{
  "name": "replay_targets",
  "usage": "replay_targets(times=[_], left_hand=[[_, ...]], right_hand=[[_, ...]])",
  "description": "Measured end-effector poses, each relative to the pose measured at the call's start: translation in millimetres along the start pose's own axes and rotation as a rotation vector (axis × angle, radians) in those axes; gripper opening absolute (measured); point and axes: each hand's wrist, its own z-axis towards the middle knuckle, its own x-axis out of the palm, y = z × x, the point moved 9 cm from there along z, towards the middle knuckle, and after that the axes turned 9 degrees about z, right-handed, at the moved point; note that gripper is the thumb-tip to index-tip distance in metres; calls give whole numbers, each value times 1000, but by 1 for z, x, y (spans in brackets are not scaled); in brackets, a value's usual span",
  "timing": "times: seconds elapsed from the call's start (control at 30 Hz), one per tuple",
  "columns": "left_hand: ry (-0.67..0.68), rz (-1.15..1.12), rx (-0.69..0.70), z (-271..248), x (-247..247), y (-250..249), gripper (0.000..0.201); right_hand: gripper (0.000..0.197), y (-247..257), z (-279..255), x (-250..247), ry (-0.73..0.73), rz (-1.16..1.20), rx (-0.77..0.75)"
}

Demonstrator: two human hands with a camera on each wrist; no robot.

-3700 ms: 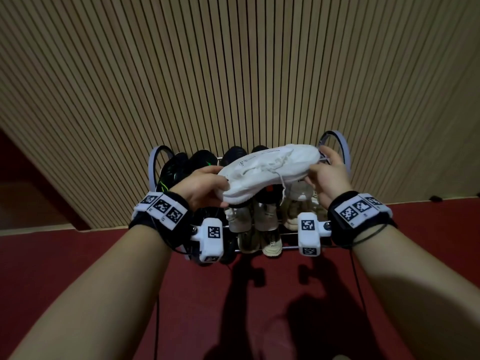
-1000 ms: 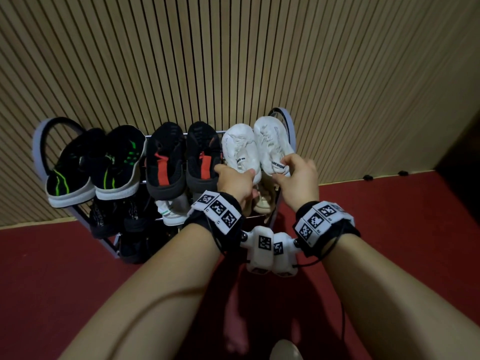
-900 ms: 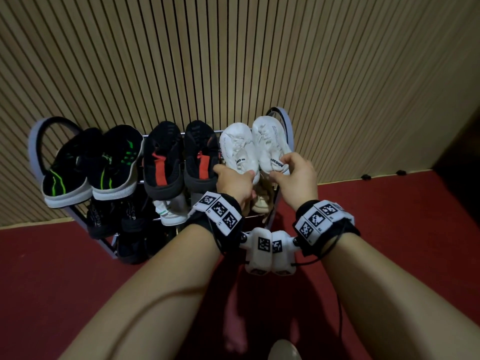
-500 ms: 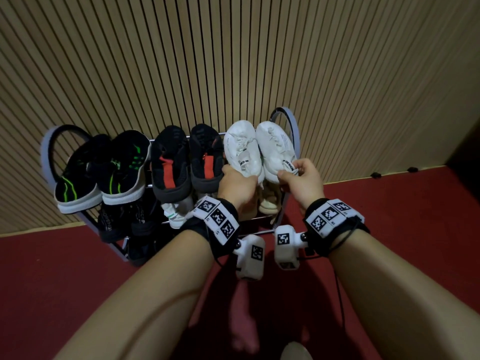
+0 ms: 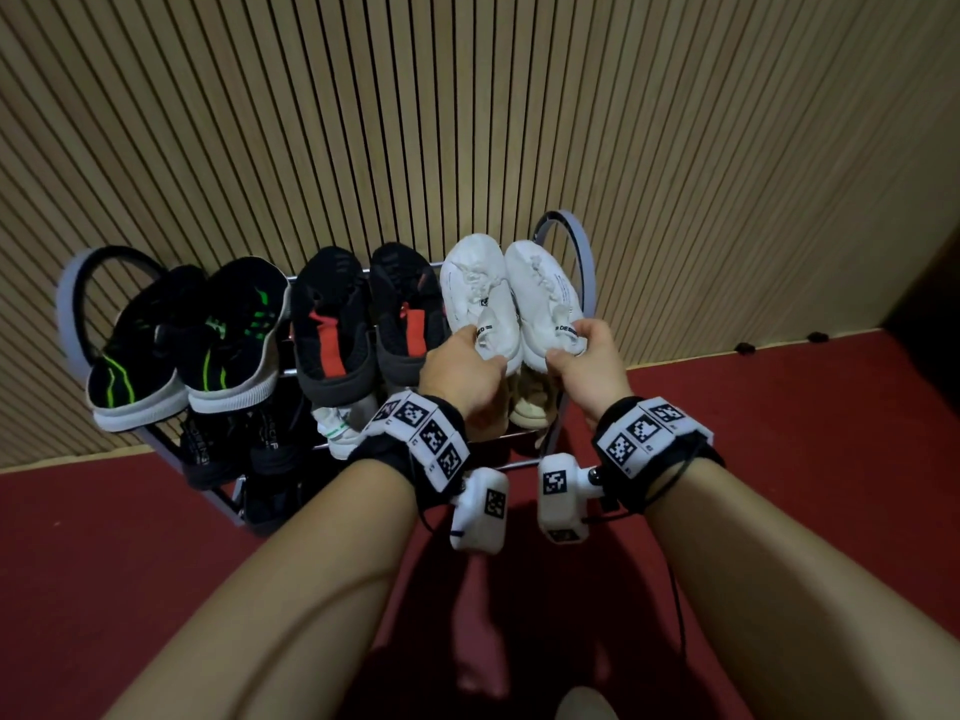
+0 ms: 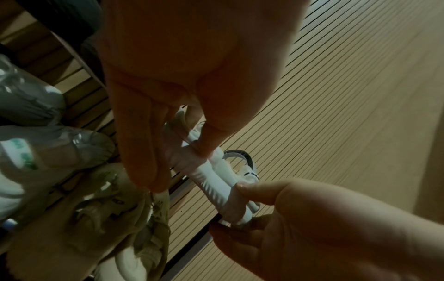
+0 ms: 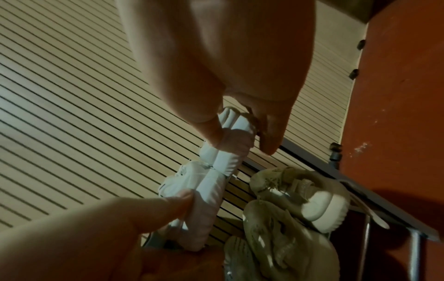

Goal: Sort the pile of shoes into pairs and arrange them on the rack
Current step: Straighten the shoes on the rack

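Note:
A pair of white sneakers lies toes-to-wall at the right end of the rack's top shelf. My left hand pinches the heel of the left white shoe. My right hand pinches the heel of the right white shoe. In the left wrist view my thumb and fingers clamp the white heel. The right wrist view shows my right fingers round the other heel, and the two shoes touch side by side.
A black-and-red pair and a black-and-green pair fill the rest of the top shelf. Beige sneakers and a white-green shoe sit on the shelf below, with black shoes lower left. Slatted wall behind, red floor around.
The white shoe I carried in both hands now lies on the top shelf beside its mate. Over the last second both hands stayed pinching the two heels, shifting only slightly.

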Motion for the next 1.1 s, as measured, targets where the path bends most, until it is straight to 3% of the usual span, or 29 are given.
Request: replay_targets(times=[0.17, 0.3, 0.4, 0.53, 0.63, 0.77, 1.1], left_hand=[[-41, 59, -7, 5, -2, 3, 57], [7, 66, -5, 2, 1, 4, 58], [86, 86, 24, -5, 2, 3, 62], [29, 106, 24, -9, -27, 0, 48], [-121, 237, -2, -10, -65, 3, 27], [-142, 240, 4, -12, -76, 20, 18], [-77, 95, 75, -27, -71, 29, 44]], right_hand=[[63, 20, 1, -1, -38, -281, -128], [59, 52, -18, 2, -149, -542, -358], [53, 67, -27, 26, -43, -543, -496], [54, 59, -28, 59, 139, -722, -493], [60, 52, -26, 66, 157, -841, -483], [56, 46, -22, 67, 128, -854, -435], [57, 44, -37, 74, 29, -922, -392]])
